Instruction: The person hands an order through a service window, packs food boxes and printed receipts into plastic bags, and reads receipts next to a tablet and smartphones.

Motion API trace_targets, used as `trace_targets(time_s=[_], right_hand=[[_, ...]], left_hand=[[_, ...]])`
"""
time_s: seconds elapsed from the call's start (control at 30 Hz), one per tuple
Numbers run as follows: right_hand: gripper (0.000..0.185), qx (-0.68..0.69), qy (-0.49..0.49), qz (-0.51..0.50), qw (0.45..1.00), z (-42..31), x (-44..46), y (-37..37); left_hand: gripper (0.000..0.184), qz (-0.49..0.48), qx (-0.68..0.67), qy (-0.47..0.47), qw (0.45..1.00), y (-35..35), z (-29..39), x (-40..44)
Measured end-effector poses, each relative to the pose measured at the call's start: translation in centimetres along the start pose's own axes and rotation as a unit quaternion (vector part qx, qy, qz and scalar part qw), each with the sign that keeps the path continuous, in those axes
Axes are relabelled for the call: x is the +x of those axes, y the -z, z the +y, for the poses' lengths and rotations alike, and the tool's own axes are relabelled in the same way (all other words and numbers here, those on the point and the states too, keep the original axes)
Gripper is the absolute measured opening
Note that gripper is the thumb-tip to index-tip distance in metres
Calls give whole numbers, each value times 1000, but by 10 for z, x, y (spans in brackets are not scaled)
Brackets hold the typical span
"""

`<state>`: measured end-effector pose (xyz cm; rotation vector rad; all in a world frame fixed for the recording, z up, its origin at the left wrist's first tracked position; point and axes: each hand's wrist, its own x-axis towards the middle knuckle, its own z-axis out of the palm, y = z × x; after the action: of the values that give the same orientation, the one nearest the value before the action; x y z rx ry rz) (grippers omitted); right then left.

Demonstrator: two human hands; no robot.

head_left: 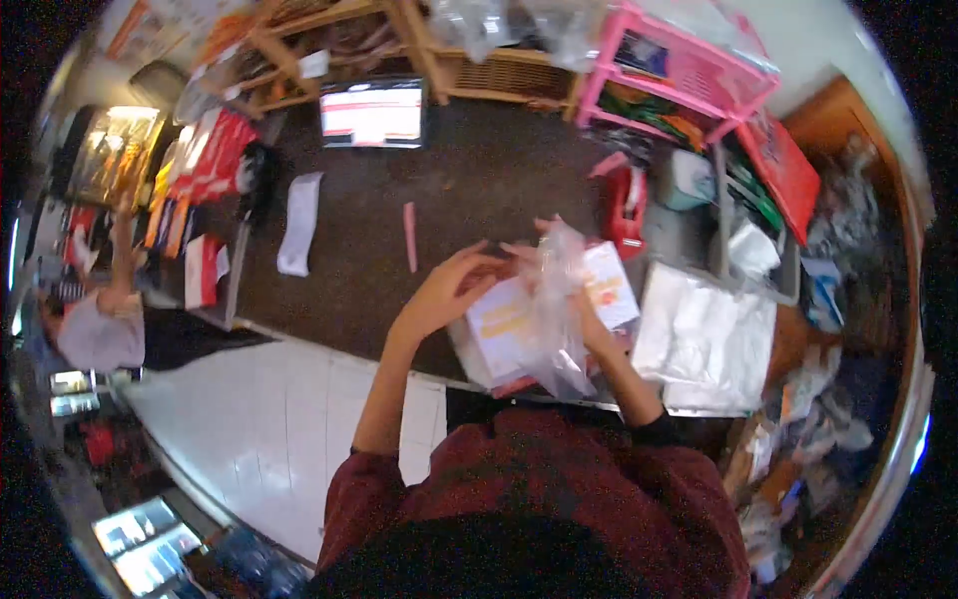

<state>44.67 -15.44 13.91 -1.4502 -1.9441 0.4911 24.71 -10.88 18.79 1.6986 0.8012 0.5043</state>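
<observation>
A clear plastic bag [559, 319] is bunched in front of me at the counter's near edge. At its left is a white box with orange print [502, 324], which seems to lie inside clear plastic. To the right of the bag shows another white printed piece [609, 286]; whether it is a separate box is unclear. My left hand [454, 287] is at the box's upper left, fingers curved and apart. Behind the crumpled plastic, my right hand [582, 299] is partly hidden, and its grip is blurred.
A stack of white plastic bags [704, 334] lies right of my hands, below a red tape dispenser [627, 212]. Farther back stand a lit screen [372, 115] and a pink rack [679, 85]. A paper strip [300, 222] lies left. Another person [103, 324] is at far left.
</observation>
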Motion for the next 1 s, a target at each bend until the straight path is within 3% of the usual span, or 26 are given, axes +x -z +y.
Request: trace_targets(time_s=[0.03, 0.13, 0.2, 0.23, 0.3, 0.37, 0.4, 0.47, 0.5, 0.53, 0.57, 0.63, 0.73, 0.83, 1.0], right_hand=[[58, -34, 2, -4, 999, 7, 6, -7], [52, -100, 3, -20, 995, 14, 14, 8], [45, -21, 56, -134, 989, -21, 25, 70], [38, -120, 63, -192, 972, -17, 32, 93], [71, -58, 86, -139, 985, 28, 39, 126], [38, -67, -92, -41, 993, 74, 63, 176], [28, -44, -225, 40, 973, 128, 68, 180], [21, -305, -147, 129, 932, 221, 64, 185], [20, -321, -158, 96, 929, 261, 59, 184], [14, -362, -140, 77, 918, 249, 59, 185], [12, -405, -115, 56, 905, 296, 54, 178], [20, -456, -175, 6, 873, 323, 59, 179], [14, -419, -176, -4, 891, 301, 61, 188], [29, -356, -226, -25, 906, 322, 53, 187], [21, -412, -180, 20, 893, 314, 60, 210]], left_hand=[[55, 28, -25, 42, 998, -5, 24, 5], [64, 4, 1, 57, 998, -21, 38, 25], [77, -11, -5, 105, 994, -25, 36, 41], [71, 25, 0, 89, 996, -31, 44, 40], [67, 58, 1, 74, 996, -37, 40, 31], [46, 14, 177, -29, 984, -37, 14, 21], [46, 13, 177, -26, 984, -38, 9, 21], [34, -14, 207, -92, 974, -42, 3, 18], [34, -11, 208, -86, 974, -44, 0, 16], [35, 9, 211, -105, 972, -46, -2, 12], [36, 32, 220, -120, 968, -45, -3, 8], [36, 44, 207, -75, 975, -48, -2, 4], [36, 40, 182, -34, 982, -50, -20, -2], [38, 21, 140, -21, 990, -47, -24, -4], [40, -39, 82, 35, 995, -22, 11, -8]])
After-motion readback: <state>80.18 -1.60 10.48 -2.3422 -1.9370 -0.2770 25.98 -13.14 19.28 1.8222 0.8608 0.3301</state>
